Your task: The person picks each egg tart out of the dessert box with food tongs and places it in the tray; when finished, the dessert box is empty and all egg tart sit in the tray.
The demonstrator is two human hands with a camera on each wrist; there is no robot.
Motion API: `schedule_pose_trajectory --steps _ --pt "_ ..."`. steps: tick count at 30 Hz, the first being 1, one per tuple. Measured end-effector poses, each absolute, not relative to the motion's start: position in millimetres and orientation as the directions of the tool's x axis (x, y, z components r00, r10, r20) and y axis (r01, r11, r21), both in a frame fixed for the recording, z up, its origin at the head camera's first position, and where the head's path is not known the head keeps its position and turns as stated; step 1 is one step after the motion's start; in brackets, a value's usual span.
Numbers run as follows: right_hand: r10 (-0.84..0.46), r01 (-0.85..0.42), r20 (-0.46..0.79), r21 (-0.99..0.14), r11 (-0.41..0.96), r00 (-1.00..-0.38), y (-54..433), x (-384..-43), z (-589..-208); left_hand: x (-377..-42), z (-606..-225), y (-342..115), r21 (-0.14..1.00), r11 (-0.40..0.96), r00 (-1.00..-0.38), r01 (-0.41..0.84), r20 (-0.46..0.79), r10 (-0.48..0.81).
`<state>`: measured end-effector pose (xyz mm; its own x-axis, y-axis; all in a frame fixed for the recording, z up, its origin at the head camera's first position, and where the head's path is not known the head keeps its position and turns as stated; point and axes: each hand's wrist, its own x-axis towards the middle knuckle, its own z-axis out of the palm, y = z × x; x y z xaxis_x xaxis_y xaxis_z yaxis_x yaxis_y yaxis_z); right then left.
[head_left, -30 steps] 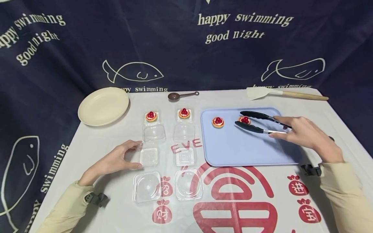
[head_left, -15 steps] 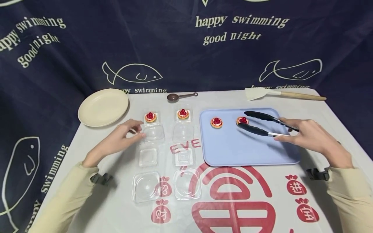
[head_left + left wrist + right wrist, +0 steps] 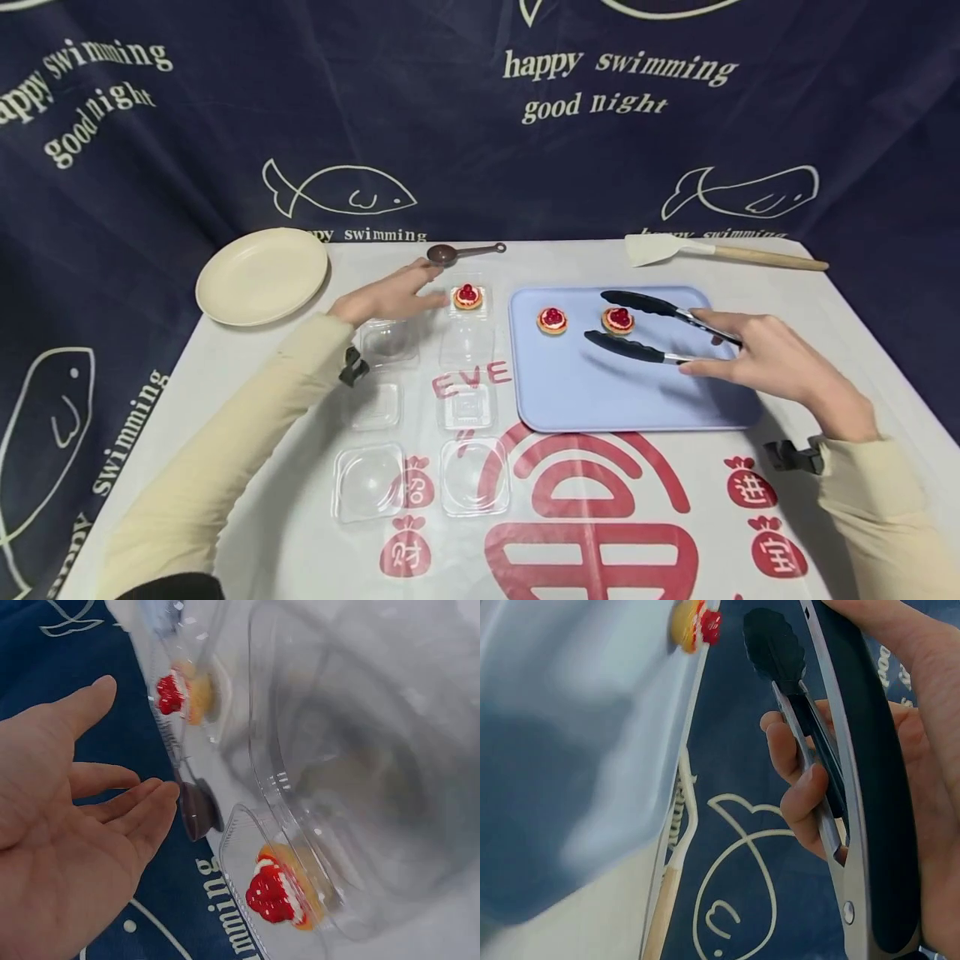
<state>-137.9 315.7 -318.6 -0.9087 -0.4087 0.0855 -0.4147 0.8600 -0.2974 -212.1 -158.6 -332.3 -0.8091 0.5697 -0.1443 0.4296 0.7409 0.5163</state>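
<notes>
My left hand (image 3: pixel 390 296) hovers over the back-left clear plastic box, its fingers extended and holding nothing; in the head view it hides the tart there. The left wrist view shows that cherry-topped tart (image 3: pixel 274 892) in its box, and another tart (image 3: pixel 184 694) farther off. In the head view the second boxed tart (image 3: pixel 467 297) sits just right of my fingertips. My right hand (image 3: pixel 772 358) grips black-and-steel tongs (image 3: pixel 633 345), their arms spread above the blue tray (image 3: pixel 637 400). Two tarts lie on it: a left one (image 3: pixel 552 322) and a right one (image 3: pixel 618 321) near the tong tips.
Clear boxes with raised lids stand in two columns; the front boxes (image 3: pixel 467 406) hold no tart. A cream plate (image 3: pixel 262 279) lies at back left, a brown measuring spoon (image 3: pixel 442 255) at the back, a spatula (image 3: pixel 750 257) behind the tray.
My left hand has moved away from the front-left box, back and to the right, over the back-left tart. The tongs in my right hand shift only slightly.
</notes>
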Motion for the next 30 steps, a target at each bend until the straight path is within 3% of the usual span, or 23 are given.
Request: schedule_pose_trajectory --steps 11,21,30 --pt "-0.457 -0.465 0.104 -0.313 0.828 -0.883 279.8 -145.2 -301.0 -229.2 -339.9 -145.1 0.49 0.773 -0.773 0.404 -0.269 0.575" --pt "-0.583 -0.57 0.067 -0.329 0.753 -0.809 222.1 -188.0 -292.7 -230.8 -346.1 -144.3 0.581 0.758 -0.846 0.296 -0.208 0.491" --pt "-0.646 -0.606 -0.044 -0.305 0.735 -0.762 171.6 -233.8 -301.6 -231.4 -346.0 -139.4 0.638 0.751 -0.877 0.169 -0.251 0.411"
